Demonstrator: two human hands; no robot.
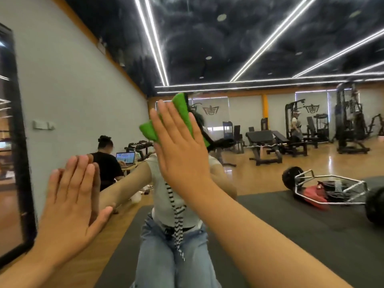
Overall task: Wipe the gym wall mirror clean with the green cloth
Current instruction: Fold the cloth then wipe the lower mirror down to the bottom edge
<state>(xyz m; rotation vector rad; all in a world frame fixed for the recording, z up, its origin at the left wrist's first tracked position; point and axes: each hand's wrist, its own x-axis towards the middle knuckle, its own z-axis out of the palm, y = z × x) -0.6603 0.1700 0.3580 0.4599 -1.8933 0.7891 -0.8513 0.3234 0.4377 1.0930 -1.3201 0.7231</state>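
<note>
Right hand (178,146) flat on green cloth (182,113) against mirror (270,163)

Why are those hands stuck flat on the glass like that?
Someone is cleaning a big gym wall mirror. The right hand presses a green cloth flat against the glass, about level with the face in the reflection. The left hand lies open on the mirror lower down, holding nothing, perhaps for balance. In the reflection you can see weight benches and a person at a laptop behind.
</note>
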